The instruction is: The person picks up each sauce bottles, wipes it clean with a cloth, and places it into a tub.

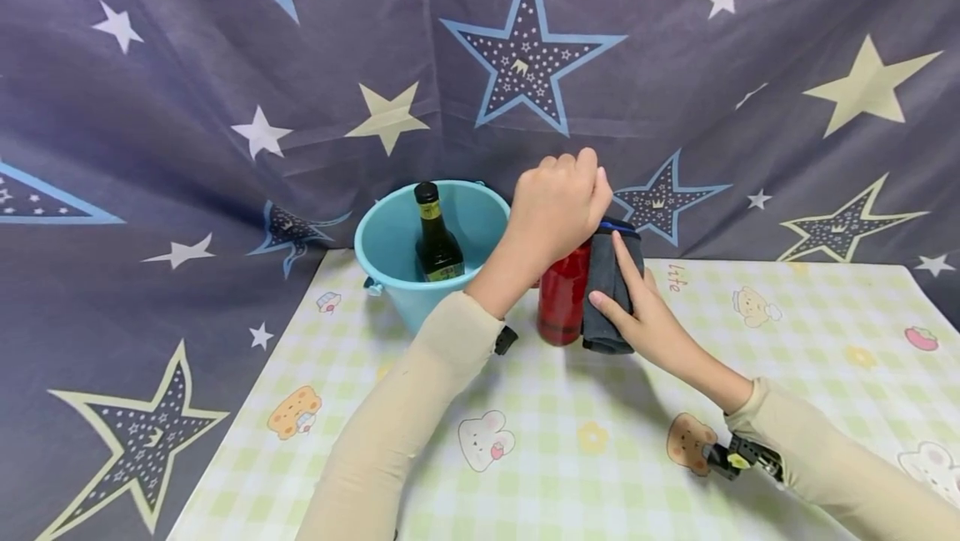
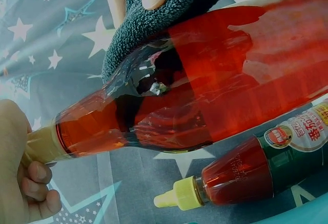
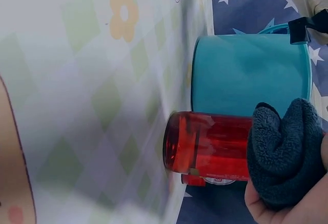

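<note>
A tall bottle of red liquid [image 1: 561, 299] stands upright beside the bucket. My left hand [image 1: 558, 199] is raised over it; in the left wrist view its fingers curl round the gold-coloured neck top [image 2: 43, 144]. A folded dark grey cloth [image 1: 602, 337] lies against the bottle's right side. My right hand [image 1: 645, 308] holds that cloth, thumb and fingers spread along it, and in the right wrist view the cloth [image 3: 282, 157] covers the bottle's upper part.
The light-blue bucket [image 1: 397, 295], left of the red bottle, contains a dark glass bottle [image 1: 435, 241]. A ketchup bottle [image 2: 236, 178] with a yellow nozzle stands behind the red bottle. A star-patterned curtain [image 1: 337, 41] hangs behind the checked tablecloth [image 1: 540, 483].
</note>
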The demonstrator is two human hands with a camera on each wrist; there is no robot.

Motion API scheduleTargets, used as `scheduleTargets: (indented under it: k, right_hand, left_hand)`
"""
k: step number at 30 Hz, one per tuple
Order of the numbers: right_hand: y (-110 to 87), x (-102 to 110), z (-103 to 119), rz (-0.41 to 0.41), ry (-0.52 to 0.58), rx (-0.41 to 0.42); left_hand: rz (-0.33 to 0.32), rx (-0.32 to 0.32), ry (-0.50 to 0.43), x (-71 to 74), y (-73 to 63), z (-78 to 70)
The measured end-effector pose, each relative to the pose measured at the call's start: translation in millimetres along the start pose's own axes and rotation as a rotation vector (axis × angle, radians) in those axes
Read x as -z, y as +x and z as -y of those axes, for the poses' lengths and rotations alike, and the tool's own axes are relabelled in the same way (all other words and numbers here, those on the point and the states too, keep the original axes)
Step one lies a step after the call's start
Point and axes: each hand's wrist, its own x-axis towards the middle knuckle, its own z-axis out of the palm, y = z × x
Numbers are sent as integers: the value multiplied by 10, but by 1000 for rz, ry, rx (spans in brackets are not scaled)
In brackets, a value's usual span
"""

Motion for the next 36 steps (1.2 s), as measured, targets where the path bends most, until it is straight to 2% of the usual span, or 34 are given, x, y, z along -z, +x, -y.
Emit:
scheduleTargets:
  k: [14,21,27,36]
  right_hand:
    - [-39,-28,90,-27,32,-56]
    - [-36,-45,96,7,73,-48]
    - [-56,-50,68,10,3,-60]
    - [-46,-44,-68,-1,-112,8]
  left_hand:
    - [-5,-14,-4,4,7,-5]
    - [-1,-6,5,36,-9,5]
    - [18,-3,10,25,-17,9]
    - [25,1,7,55,-11,0]
